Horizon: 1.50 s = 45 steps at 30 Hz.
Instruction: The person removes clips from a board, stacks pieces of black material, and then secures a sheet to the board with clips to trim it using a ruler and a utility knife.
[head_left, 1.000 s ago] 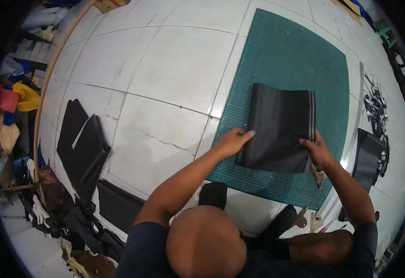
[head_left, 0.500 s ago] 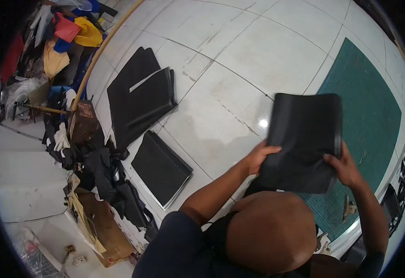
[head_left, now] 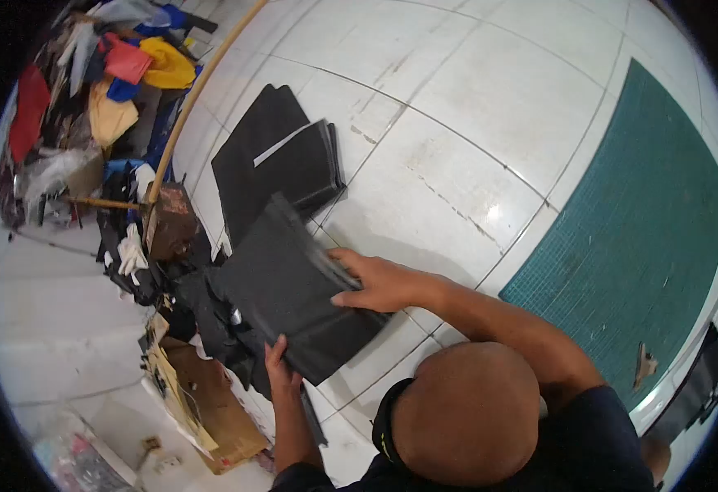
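Your left hand [head_left: 280,362] pinches the black piece [head_left: 281,287] at its near edge and your right hand [head_left: 374,284] clasps its right side; it runs lengthwise between them, tilted.

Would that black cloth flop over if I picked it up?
Probably bendy, not limp: the black fabric piece lies fairly flat between the left hand and right hand. Likely light, since it looks thin.

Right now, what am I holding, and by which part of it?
A black fabric piece. Your left hand grips its near edge, and your right hand holds the edge on its right side.
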Tool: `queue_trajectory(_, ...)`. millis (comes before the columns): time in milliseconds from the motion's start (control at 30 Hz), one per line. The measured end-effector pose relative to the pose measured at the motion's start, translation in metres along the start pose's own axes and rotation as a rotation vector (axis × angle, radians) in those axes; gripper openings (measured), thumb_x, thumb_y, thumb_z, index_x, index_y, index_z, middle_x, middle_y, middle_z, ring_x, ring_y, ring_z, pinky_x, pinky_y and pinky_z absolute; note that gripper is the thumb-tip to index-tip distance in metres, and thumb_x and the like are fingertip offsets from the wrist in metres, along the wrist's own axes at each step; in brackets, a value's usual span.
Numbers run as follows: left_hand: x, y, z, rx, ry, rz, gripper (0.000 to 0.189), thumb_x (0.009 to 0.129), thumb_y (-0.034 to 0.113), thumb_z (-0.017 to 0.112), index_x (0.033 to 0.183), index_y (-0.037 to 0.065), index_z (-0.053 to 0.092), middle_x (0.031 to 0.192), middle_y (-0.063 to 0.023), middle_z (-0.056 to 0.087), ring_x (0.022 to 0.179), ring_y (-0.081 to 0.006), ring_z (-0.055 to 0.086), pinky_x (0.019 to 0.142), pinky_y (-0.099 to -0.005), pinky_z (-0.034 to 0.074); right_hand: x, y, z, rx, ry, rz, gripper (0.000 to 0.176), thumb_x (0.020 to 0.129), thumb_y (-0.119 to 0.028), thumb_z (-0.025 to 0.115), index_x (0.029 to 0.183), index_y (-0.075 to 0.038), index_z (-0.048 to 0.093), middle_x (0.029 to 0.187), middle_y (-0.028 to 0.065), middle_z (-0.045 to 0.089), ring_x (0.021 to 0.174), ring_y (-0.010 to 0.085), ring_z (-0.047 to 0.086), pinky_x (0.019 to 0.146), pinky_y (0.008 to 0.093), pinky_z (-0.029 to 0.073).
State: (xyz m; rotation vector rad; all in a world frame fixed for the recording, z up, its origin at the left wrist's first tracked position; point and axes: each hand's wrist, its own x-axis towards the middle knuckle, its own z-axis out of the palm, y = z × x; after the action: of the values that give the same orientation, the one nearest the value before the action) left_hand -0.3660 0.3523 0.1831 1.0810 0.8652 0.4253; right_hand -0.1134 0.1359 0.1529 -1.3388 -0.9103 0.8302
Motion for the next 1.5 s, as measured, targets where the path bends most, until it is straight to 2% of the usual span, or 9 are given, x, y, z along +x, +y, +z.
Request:
queue_trajectory(67, 0.014, -0.007, -0.052, -0.094, 0.023, -0.095, 0.052, 0.092, 0.014, 0.064, 0.138, 0.000, 0.045, 0.132, -0.0178, 0.058, 0.119, -0.0357, 0.058, 0.102, -0.0509, 0.048, 0.002, -0.019, -0.009, 0.011, -0.107, 0.119, 0.073, 0.089, -0.031, 0.070, 0.147, -0.008, 0.032, 0.119, 0.0260, 0.065, 0.112, 0.0400, 0.063, 0.098, 0.0443, 0.047)
queue_trajectory(167, 0.046, -0.046, -0.123, -0.107, 0.096, -0.212, 0.052, 0.092, 0.021, 0.067, 0.137, 0.000, 0.050, 0.134, -0.0157, 0.059, 0.124, -0.0346, 0.055, 0.108, -0.0516, 0.041, -0.030, 0.022, -0.047, -0.249, 0.039, 0.181, 0.063, 0.090, -0.030, 0.069, 0.144, -0.017, 0.039, 0.112, 0.0185, 0.069, 0.107, 0.0374, 0.065, 0.090, 0.0435, 0.051)
queue_trajectory(267, 0.071, -0.080, -0.138, -0.127, 0.083, -0.282, 0.052, 0.094, 0.023, 0.065, 0.138, 0.000, 0.050, 0.137, -0.0132, 0.057, 0.128, -0.0326, 0.052, 0.112, -0.0487, 0.037, -0.102, 0.018, -0.121, -0.457, 0.058, 0.361, 0.059, 0.093, -0.030, 0.066, 0.144, -0.016, 0.040, 0.118, 0.0180, 0.065, 0.108, 0.0328, 0.064, 0.092, 0.0448, 0.049)
queue_trajectory(333, 0.079, -0.088, -0.138, -0.139, 0.023, -0.285, 0.051, 0.094, 0.024, 0.065, 0.137, 0.000, 0.051, 0.137, -0.0128, 0.057, 0.127, -0.0323, 0.052, 0.111, -0.0482, 0.037, -0.151, -0.024, -0.167, -0.502, 0.118, 0.631, 0.057, 0.094, -0.026, 0.064, 0.144, -0.013, 0.042, 0.125, 0.0176, 0.062, 0.113, 0.0297, 0.062, 0.095, 0.0455, 0.050)
queue_trajectory(600, 0.080, -0.084, -0.155, -0.087, 0.085, -0.336, 0.051, 0.087, 0.020, 0.071, 0.133, 0.003, 0.056, 0.132, -0.0097, 0.061, 0.122, -0.0326, 0.055, 0.110, -0.0468, 0.038, -0.361, -0.042, -0.283, -0.884, 0.625, 0.817, 0.050, 0.095, -0.018, 0.062, 0.142, -0.011, 0.045, 0.120, 0.0182, 0.061, 0.104, 0.0300, 0.065, 0.090, 0.0443, 0.053)
queue_trajectory(700, 0.087, -0.082, -0.164, -0.104, 0.061, -0.420, 0.053, 0.086, 0.019, 0.072, 0.134, 0.002, 0.056, 0.134, -0.0108, 0.060, 0.123, -0.0336, 0.054, 0.111, -0.0482, 0.036, -0.408, -0.040, -0.295, -0.931, 0.492, 0.825, 0.049, 0.095, -0.019, 0.062, 0.140, -0.011, 0.046, 0.119, 0.0174, 0.062, 0.104, 0.0278, 0.065, 0.091, 0.0423, 0.052)
queue_trajectory(933, 0.085, -0.065, -0.155, -0.008, 0.114, -0.473, 0.059, 0.084, 0.018, 0.074, 0.136, -0.001, 0.052, 0.138, -0.0141, 0.056, 0.127, -0.0349, 0.050, 0.112, -0.0506, 0.034, -0.419, -0.060, -0.285, -0.854, 0.523, 0.982, 0.045, 0.094, -0.018, 0.064, 0.136, -0.009, 0.049, 0.111, 0.0141, 0.062, 0.099, 0.0251, 0.063, 0.089, 0.0401, 0.052)
queue_trajectory(1233, 0.079, -0.046, -0.129, 0.230, 0.033, -0.377, 0.053, 0.086, 0.015, 0.074, 0.133, 0.001, 0.053, 0.133, -0.0129, 0.058, 0.126, -0.0326, 0.051, 0.112, -0.0504, 0.034, -0.485, -0.065, -0.295, -1.012, 0.541, 0.988, 0.048, 0.091, -0.013, 0.066, 0.136, -0.007, 0.049, 0.115, 0.0142, 0.061, 0.101, 0.0252, 0.062, 0.088, 0.0407, 0.051)
queue_trajectory(1500, 0.074, -0.037, -0.098, 0.784, 0.399, -0.400, 0.067, 0.081, 0.019, 0.079, 0.137, 0.003, 0.047, 0.130, -0.0169, 0.057, 0.119, -0.0317, 0.055, 0.097, -0.0505, 0.045, -0.552, -0.064, -0.293, -0.896, 0.582, 0.958, 0.054, 0.087, -0.006, 0.067, 0.138, -0.005, 0.047, 0.135, 0.0158, 0.055, 0.107, 0.0273, 0.062, 0.089, 0.0396, 0.052)
